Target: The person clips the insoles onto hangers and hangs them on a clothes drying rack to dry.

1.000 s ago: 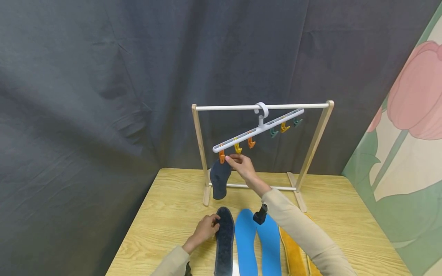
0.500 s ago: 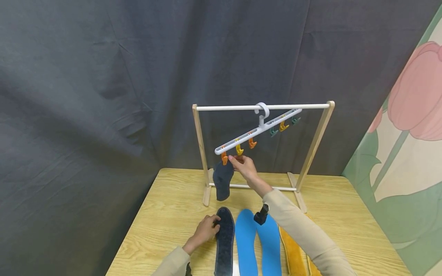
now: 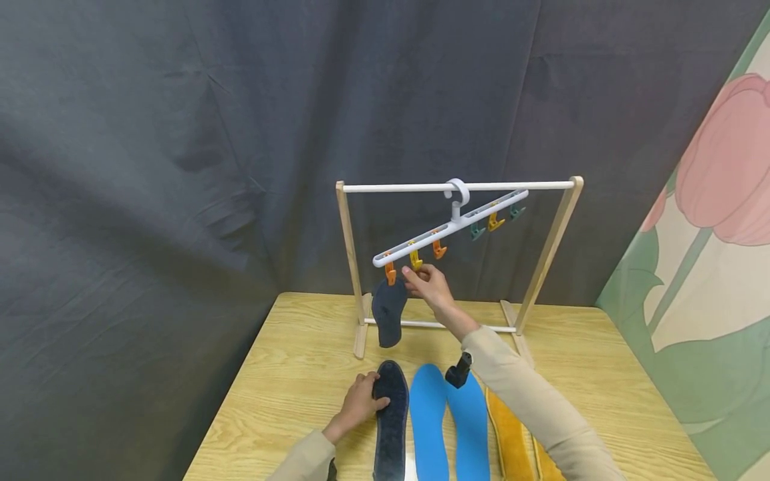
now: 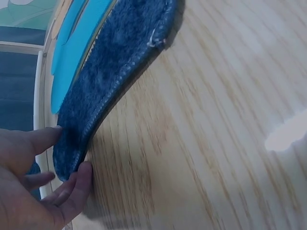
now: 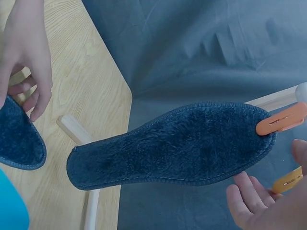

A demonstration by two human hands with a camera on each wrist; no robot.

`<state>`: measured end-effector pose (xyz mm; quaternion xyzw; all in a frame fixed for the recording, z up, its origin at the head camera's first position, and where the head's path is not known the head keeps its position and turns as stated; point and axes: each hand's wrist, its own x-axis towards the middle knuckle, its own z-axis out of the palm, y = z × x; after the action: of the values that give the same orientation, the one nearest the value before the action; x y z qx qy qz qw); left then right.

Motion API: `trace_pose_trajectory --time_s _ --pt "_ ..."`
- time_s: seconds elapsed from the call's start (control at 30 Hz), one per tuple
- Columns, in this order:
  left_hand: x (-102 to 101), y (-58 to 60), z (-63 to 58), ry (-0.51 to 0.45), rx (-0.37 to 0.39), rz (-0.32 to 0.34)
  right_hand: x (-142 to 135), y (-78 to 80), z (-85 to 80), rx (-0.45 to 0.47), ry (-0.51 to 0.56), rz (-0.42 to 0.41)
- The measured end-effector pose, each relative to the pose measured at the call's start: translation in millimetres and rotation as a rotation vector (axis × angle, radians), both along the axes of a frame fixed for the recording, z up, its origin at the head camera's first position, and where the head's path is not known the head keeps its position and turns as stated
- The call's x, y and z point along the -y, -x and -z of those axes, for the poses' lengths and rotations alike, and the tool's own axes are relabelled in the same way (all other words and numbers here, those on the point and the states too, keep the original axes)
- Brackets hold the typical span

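From where I'm standing, everything hinges on the hanger [image 3: 448,228] and the two dark insoles beneath its left end. The hung insole [image 3: 389,314] dangles under that end in the orange clip [image 3: 390,273], wide part up, long axis close to upright. The right hand [image 3: 434,287] is the nearer one to it, on the right, just under the hanger; its fingers are loosely spread at the insole's edge, pinching nothing, and whether they brush it I can't quite say. The yellow clip [image 3: 416,259], next along the hanger, sits just above those fingers. Lower down, the flat insole [image 3: 392,434] lies on the table [image 3: 289,347], its long axis running toward the hanger, with its far end below the hanger's left end. The left hand [image 3: 359,402] has that far end from the left, thumb over the top and other fingers by the edge; I can't tell if they grip it. To me, that far end, lying so near the left fingers, is the handiest place for lifting.
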<state>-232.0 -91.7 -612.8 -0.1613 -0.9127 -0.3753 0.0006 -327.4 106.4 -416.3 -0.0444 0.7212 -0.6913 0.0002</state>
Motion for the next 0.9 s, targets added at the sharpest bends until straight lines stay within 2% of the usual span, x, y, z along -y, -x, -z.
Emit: trace_pose_trajectory --time_s 0.17,0.33,0.47,0.9 --pt "-7 1.4 5.9 0.030 -0.008 -0.080 1 -1.0 -2.0 0.015 -0.003 0.001" --pt "-11 2.1 9.6 0.074 -0.049 -0.143 0 -1.8 -2.9 -0.029 -0.016 -0.004" --pt "-12 2.1 10.6 0.049 -0.050 -0.139 -2 -1.9 -4.1 -0.063 -0.048 0.001" --pt "-19 2.4 10.5 -0.045 -0.036 -0.136 -6 -3.8 -7.7 -0.072 -0.102 0.005"
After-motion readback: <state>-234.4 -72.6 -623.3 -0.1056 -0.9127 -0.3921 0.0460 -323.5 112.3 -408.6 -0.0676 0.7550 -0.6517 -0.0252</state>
